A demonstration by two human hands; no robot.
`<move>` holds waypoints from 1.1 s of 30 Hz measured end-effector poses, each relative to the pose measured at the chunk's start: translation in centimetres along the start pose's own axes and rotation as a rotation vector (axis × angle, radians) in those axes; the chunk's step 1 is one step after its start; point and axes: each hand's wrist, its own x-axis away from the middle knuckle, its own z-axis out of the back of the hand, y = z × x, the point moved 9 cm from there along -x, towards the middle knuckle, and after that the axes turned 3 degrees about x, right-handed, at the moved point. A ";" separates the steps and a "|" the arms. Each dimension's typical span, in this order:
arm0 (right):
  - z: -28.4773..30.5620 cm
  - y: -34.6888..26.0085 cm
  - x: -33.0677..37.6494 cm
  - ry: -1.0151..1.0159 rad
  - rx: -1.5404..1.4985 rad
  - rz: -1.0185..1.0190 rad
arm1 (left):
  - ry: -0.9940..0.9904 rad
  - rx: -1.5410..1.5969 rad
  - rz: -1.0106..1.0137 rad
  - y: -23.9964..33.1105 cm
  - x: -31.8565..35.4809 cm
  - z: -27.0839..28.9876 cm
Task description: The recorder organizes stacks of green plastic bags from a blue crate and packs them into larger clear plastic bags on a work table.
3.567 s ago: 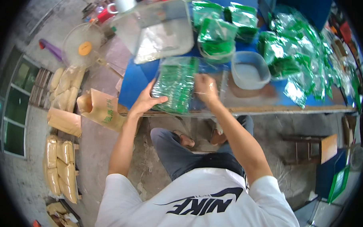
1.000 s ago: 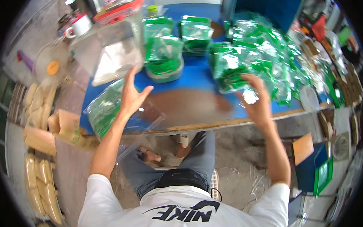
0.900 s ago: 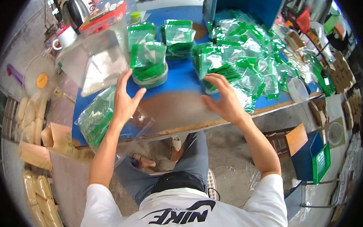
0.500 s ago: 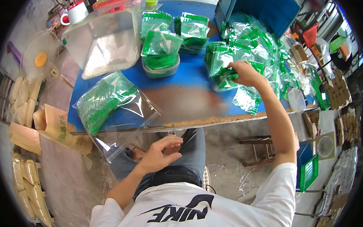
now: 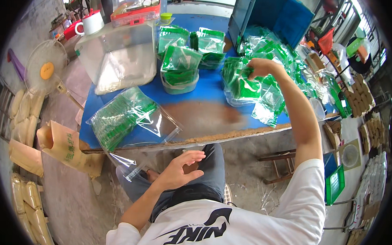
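Note:
At the right of the table, my right hand (image 5: 263, 68) reaches onto a stack of clear plastic bags with green bands (image 5: 242, 87). Its fingers curl down and close on a bag at the top of the stack, the fingertips partly hidden. Over my lap hovers my left hand (image 5: 181, 170), empty, with thumb and fingers apart. A large clear bag (image 5: 165, 126) full of green-banded packets lies at the table's front left, its open end hanging over the edge. In the middle, more green-banded bags (image 5: 180, 63) stand in a small tub (image 5: 180, 88).
Behind the right-hand stack, loose green-banded bags (image 5: 272, 45) spill from a tipped blue crate (image 5: 281, 17). A translucent storage box (image 5: 125, 46) stands at the back left of the blue table (image 5: 210, 86). A fan (image 5: 47, 67) and brown paper sack (image 5: 59, 139) are left of it.
My right hand has shifted slightly up and left on the bag stack, its fingers now bent more steeply down. My left hand stays over my lap. The whole view has tilted a little.

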 end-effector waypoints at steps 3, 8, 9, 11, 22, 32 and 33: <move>0.5 -1.0 -0.7 -0.011 0.102 0.084 | -0.030 -0.020 0.006 0.4 -1.1 -0.4; 2.3 -4.4 0.2 -0.006 0.200 0.112 | 0.124 -0.060 -0.020 -0.3 -3.0 1.4; 3.5 -7.8 1.8 -0.046 0.181 0.114 | 0.218 -0.044 -0.047 -0.3 -3.5 2.9; 4.5 -11.4 4.5 -0.096 0.154 0.084 | 0.362 -0.077 -0.195 1.8 -6.7 5.0; -6.4 -18.6 2.6 0.292 -0.846 0.554 | 0.222 -0.041 -0.120 -5.5 -14.2 8.9; -14.6 -18.6 4.0 0.576 -0.873 0.457 | 0.118 0.166 -0.123 -5.5 -13.4 9.3; -15.1 -18.4 3.5 0.544 -0.925 0.391 | 0.117 -0.140 -0.188 -4.5 -13.7 8.6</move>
